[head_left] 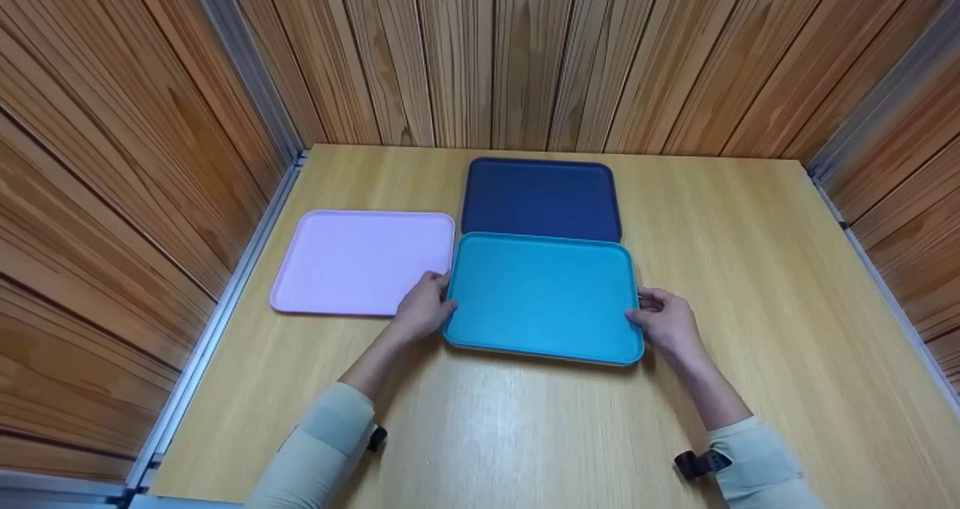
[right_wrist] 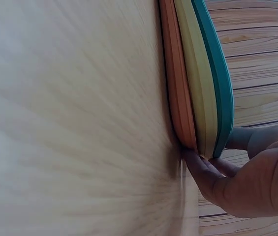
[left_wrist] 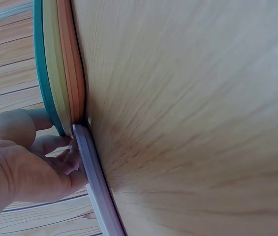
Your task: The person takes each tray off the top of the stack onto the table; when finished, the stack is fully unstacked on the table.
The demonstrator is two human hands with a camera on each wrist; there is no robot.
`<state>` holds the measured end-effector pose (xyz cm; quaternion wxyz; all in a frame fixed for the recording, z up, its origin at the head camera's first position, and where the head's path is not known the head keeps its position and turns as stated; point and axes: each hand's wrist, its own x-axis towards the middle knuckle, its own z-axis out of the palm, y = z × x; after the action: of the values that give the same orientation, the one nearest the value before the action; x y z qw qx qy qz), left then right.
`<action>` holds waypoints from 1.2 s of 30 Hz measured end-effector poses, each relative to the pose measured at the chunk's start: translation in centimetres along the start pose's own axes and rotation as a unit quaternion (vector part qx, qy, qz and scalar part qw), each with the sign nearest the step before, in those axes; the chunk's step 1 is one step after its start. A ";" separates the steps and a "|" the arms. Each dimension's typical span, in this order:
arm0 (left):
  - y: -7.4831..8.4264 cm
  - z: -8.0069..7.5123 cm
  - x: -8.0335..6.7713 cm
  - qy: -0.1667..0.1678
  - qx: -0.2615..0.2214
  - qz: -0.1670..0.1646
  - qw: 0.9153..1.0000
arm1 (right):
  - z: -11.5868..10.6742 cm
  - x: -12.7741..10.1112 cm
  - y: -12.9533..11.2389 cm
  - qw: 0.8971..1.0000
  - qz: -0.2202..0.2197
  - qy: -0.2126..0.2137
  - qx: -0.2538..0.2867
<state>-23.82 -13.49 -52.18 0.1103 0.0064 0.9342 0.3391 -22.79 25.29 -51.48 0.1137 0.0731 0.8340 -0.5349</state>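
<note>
Wooden plank walls close in a pale wood-grain counter [head_left: 750, 284]. At its middle lies a stack of flat rectangular plastic trays: turquoise tray [head_left: 544, 295] on top, yellow tray [left_wrist: 53, 73] beneath it, orange tray [left_wrist: 72, 64] at the bottom. The left hand [head_left: 424, 306] grips the stack's left edge, thumb above and fingers [left_wrist: 60, 147] curled under. The right hand [head_left: 664, 321] pinches the right edge likewise, fingers [right_wrist: 202, 172] beneath. A lilac tray [head_left: 360, 261] touches the stack's left side; a navy tray [head_left: 540, 198] lies just behind.
</note>
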 end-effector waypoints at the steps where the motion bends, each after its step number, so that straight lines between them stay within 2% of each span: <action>1: 0.0 0.0 0.0 0.000 0.000 -0.001 1.000 | 0.0 -0.1 0.0 1.000 -0.004 0.003 -0.006; 12: 0.0 0.0 0.1 -0.004 0.001 -0.006 1.000 | 0.1 -0.5 0.0 0.997 -0.014 0.052 -0.051; 18: 0.0 0.0 0.2 -0.002 0.009 -0.004 1.000 | 0.1 -0.5 -0.1 0.997 -0.008 0.054 -0.062; 28: -0.4 -0.1 0.0 -0.011 0.009 0.006 1.000 | -0.5 -0.5 -0.4 0.998 0.009 0.052 -0.041; 36: -0.7 0.0 0.1 -0.006 0.047 0.019 0.999 | -1.0 -0.3 -0.4 0.997 0.004 0.057 -0.058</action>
<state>-23.87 -13.96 -52.64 0.1093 0.0313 0.9481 0.2971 -22.67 26.00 -50.67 0.0726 0.1004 0.8684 -0.4802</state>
